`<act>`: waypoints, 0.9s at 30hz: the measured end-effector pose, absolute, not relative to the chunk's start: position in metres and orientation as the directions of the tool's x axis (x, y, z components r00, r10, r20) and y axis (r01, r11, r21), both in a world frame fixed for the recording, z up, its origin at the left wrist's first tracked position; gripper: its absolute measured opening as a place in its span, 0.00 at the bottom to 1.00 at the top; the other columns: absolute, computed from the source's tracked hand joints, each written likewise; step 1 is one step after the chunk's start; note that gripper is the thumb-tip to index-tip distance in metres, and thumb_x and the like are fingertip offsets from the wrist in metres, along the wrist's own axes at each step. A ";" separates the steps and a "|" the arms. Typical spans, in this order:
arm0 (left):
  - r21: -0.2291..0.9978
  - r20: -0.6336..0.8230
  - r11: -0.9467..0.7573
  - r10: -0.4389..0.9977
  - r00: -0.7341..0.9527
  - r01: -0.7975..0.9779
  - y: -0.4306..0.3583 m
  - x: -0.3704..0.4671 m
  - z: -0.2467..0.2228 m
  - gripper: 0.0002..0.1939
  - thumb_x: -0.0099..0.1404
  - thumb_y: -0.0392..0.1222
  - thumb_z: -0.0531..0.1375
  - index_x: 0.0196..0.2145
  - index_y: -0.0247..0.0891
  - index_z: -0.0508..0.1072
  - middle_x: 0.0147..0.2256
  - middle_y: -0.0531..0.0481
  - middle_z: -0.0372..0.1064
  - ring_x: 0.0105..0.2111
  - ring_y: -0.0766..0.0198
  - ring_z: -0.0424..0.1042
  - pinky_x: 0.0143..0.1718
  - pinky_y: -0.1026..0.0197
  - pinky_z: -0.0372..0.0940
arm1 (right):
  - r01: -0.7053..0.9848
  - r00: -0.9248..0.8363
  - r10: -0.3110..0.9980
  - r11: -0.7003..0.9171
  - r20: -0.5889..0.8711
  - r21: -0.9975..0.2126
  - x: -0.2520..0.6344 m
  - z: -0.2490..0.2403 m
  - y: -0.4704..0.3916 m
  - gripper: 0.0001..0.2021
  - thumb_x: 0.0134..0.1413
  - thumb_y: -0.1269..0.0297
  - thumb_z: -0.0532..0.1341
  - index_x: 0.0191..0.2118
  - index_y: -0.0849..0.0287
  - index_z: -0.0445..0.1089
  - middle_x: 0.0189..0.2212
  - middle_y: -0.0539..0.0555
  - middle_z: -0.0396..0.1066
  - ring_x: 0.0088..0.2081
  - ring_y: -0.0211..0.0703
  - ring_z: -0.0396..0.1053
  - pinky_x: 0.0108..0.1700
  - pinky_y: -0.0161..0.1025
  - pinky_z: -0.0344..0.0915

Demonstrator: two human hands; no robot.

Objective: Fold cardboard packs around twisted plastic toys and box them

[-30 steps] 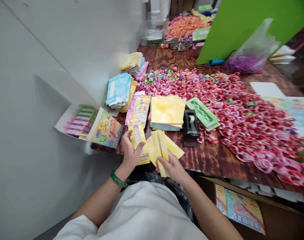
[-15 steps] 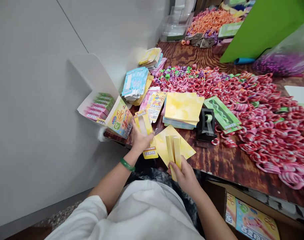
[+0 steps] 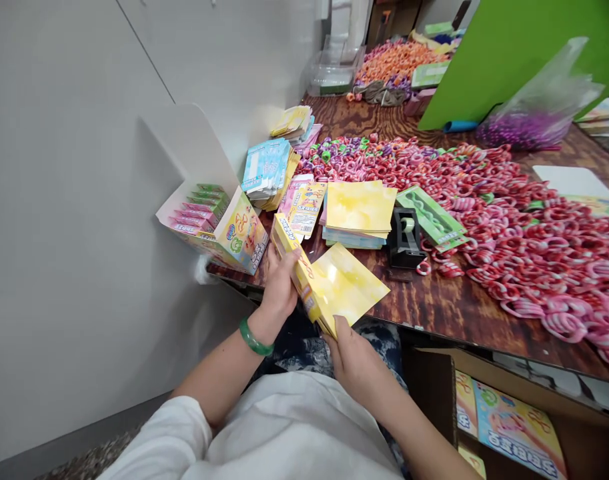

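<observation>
My left hand [image 3: 279,283] is wrapped round the middle of a narrow yellow printed box [image 3: 308,283], which is tilted with its side edge up. At the box's lower end, my right hand [image 3: 351,353] pinches it between thumb and fingers. The folded yellow card cannot be made out apart from the box. Beneath the box, a flat yellow card sheet [image 3: 357,283] lies at the table's front edge. A display carton [image 3: 247,233] stands left of my left hand, its lid up, with several green and pink packs [image 3: 201,210] inside.
Beyond my hands lie a stack of yellow sheets [image 3: 359,207], a black tape dispenser [image 3: 405,240] and a green box [image 3: 431,217]. Blue packets [image 3: 267,167] are piled by the wall. A heap of red and pink coiled bands [image 3: 524,233] covers the right. An open cardboard box [image 3: 434,373] sits below.
My right hand has brought the folded yellow card to the yellow box's lower end. The box has turned from its windowed face to its edge. The view has shifted slightly right.
</observation>
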State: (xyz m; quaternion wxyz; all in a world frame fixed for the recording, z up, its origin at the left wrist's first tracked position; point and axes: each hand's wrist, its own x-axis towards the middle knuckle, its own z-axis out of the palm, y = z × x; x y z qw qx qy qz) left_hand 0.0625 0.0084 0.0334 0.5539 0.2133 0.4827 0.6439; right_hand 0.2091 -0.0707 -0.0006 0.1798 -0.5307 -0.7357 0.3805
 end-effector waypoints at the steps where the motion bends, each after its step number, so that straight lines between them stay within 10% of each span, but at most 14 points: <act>1: 0.890 -0.164 0.004 0.936 -0.310 -0.456 0.003 0.068 0.031 0.40 0.57 0.42 0.65 0.64 0.48 0.53 0.57 0.48 0.67 0.53 0.58 0.71 0.50 0.60 0.68 | 0.573 -0.367 0.920 0.109 -0.136 -0.812 0.209 0.001 -0.067 0.04 0.58 0.67 0.52 0.37 0.56 0.63 0.24 0.54 0.69 0.22 0.43 0.64 0.25 0.37 0.56; 4: 0.912 -0.013 -0.103 0.961 -0.277 -0.397 -0.009 0.077 0.030 0.51 0.54 0.43 0.70 0.66 0.53 0.44 0.66 0.49 0.54 0.62 0.57 0.62 0.57 0.60 0.64 | 0.311 -0.377 0.911 -0.043 -0.165 -0.949 0.212 0.002 -0.057 0.04 0.55 0.64 0.59 0.30 0.55 0.65 0.20 0.50 0.68 0.21 0.41 0.64 0.25 0.36 0.60; 10: 0.703 -0.184 0.155 0.982 0.033 -0.694 0.004 0.050 0.032 0.35 0.53 0.58 0.67 0.54 0.39 0.68 0.51 0.41 0.73 0.51 0.45 0.73 0.50 0.47 0.69 | -0.038 -0.673 0.633 -0.546 -0.382 -0.837 0.216 0.003 -0.056 0.13 0.48 0.53 0.67 0.30 0.59 0.72 0.22 0.52 0.74 0.23 0.42 0.71 0.28 0.40 0.69; 22: 0.523 -0.231 0.202 0.969 0.091 -0.828 0.017 0.041 0.041 0.41 0.57 0.76 0.52 0.45 0.34 0.74 0.33 0.43 0.76 0.35 0.52 0.77 0.40 0.50 0.73 | -0.225 -0.634 0.701 -0.571 -0.326 -0.789 0.221 0.000 -0.061 0.31 0.36 0.57 0.75 0.49 0.57 0.69 0.38 0.55 0.77 0.33 0.44 0.75 0.34 0.40 0.73; 27: 0.510 -0.202 0.176 0.976 0.082 -0.842 0.021 0.036 0.041 0.42 0.57 0.77 0.50 0.47 0.37 0.74 0.35 0.43 0.77 0.37 0.50 0.77 0.40 0.49 0.72 | -0.192 -0.435 0.808 -0.514 -0.397 -0.836 0.220 -0.025 -0.079 0.18 0.45 0.50 0.70 0.27 0.61 0.70 0.20 0.53 0.71 0.18 0.38 0.67 0.17 0.33 0.60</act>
